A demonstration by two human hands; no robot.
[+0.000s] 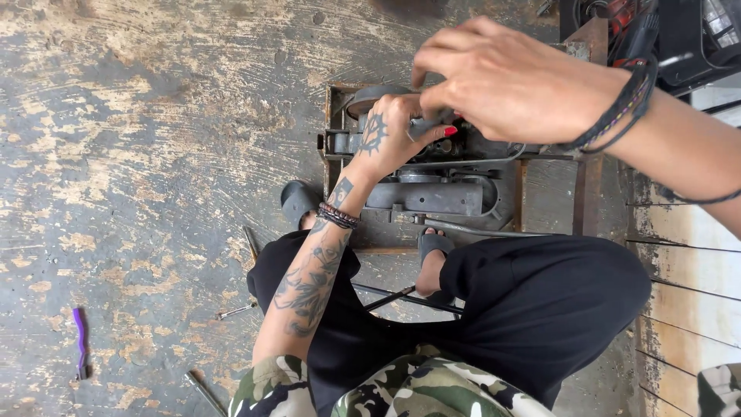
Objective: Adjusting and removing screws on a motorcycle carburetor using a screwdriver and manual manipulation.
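I squat over a grey metal engine part [432, 197] that rests in a rusty metal frame [588, 185] on the floor. My left hand [394, 139], tattooed with bead bracelets at the wrist, grips a grey component [423, 126] on top of the part. My right hand [505, 77], with dark cords around the wrist, reaches in from the upper right and pinches the same component with its fingertips. A thin cable [478, 230] runs out from under the part toward the right.
Worn, stained concrete floor [154, 139] spreads to the left. A purple-handled tool [80, 340] lies at lower left, a small wrench [235, 311] and metal rods [405, 297] by my legs. Dark machinery [671, 38] sits at the upper right.
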